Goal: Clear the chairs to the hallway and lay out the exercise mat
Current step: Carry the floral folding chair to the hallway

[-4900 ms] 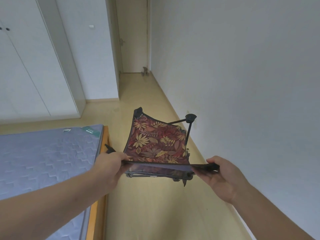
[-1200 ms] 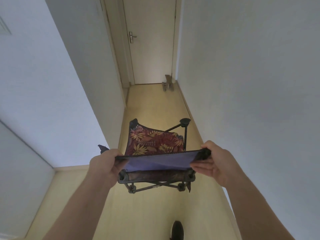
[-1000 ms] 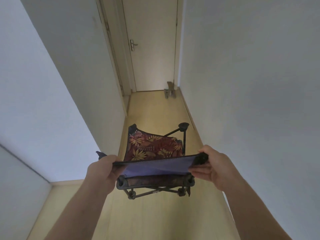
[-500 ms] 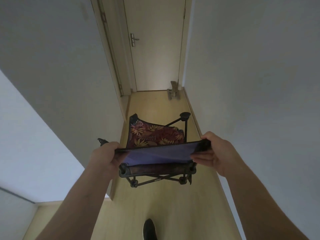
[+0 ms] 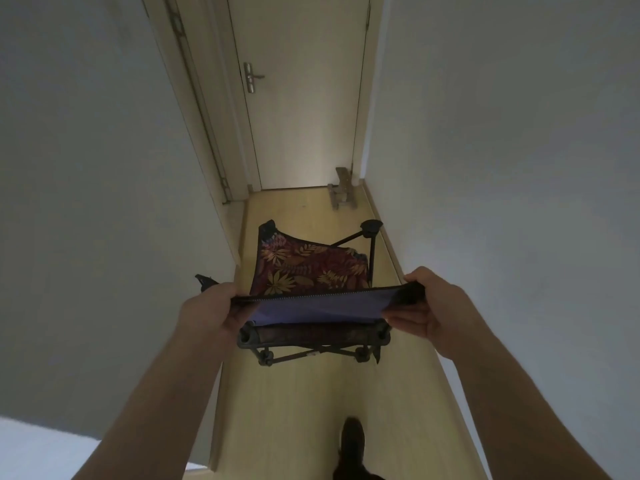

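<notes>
Progress: you're in the hallway with the folding chair (image 5: pixel 308 271) up in the air at centre frame. I'd call this chair nearly delivered, but it isn't set down yet.
Left to do: get it onto the hallway floor (image 5: pixel 287 410), bring any other chairs (none show here), then lay out the exercise mat, which is nowhere in view.
Left of frame: bare wall, then a door frame (image 5: pixel 207 133) climbing towards the upper left.
Left hand: your left hand (image 5: pixel 211 308) sits left of centre with the arm reaching forward. It is closed over the near-left corner of the chair's fabric edge, fingers wrapped round it.
Chair: it hangs clear of the floor between the two walls. The leaf-print seat tips away from you, the purple underside of the near edge is pulled taut between both hands, and the black legs point on towards the closed door (image 5: pixel 301 98) at top centre.
Lower centre: your shoe (image 5: pixel 351 441) is on the floor below the chair.
Far end: a small wooden piece (image 5: pixel 341 194) stands at the foot of the door, well beyond the chair. Mind it when you pick a spot.
Right hand: your right hand (image 5: pixel 429 306) is right of centre and grips the near-right corner, thumb on top and fingers tucked beneath.
Right of frame: plain wall, near the chair's right legs.
</notes>
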Tool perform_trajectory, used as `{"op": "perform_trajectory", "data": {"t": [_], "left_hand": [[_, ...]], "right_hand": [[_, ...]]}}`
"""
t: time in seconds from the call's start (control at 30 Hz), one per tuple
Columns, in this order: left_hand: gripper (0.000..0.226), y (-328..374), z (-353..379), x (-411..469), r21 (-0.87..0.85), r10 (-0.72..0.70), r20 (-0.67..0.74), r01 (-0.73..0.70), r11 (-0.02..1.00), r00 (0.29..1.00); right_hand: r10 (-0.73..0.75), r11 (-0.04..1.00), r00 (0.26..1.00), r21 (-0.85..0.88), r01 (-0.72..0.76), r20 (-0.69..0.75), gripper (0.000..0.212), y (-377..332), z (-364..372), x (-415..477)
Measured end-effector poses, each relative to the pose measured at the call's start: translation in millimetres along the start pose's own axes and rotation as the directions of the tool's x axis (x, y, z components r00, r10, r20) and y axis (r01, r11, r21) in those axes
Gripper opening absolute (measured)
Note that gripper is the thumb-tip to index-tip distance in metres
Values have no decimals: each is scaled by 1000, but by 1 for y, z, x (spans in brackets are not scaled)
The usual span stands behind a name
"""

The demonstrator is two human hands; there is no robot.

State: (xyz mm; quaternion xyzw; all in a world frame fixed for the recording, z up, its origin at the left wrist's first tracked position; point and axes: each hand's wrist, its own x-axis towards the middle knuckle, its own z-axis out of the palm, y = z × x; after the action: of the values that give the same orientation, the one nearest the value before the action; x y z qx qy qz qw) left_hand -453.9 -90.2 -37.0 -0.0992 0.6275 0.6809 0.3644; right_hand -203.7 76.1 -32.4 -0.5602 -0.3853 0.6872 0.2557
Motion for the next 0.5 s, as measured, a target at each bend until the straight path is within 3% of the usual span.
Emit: {"op": "perform_trajectory", "data": {"t": [0.13,0.33,0.5], "left_hand": [[21,15,41,50,-75,-34,-36,31,997,999],[21,48,108,123,-15,-34,-69,33,999,997],[19,78,159,173,28,40,28,-40,999,999]], "right_hand": [[-5,1000,1000,-1,5,21,26,-23,18,62],[41,999,998,-1,-41,55,29,-75,43,162],[51,999,996,-6,-50,77,30,-127,70,230]]}}
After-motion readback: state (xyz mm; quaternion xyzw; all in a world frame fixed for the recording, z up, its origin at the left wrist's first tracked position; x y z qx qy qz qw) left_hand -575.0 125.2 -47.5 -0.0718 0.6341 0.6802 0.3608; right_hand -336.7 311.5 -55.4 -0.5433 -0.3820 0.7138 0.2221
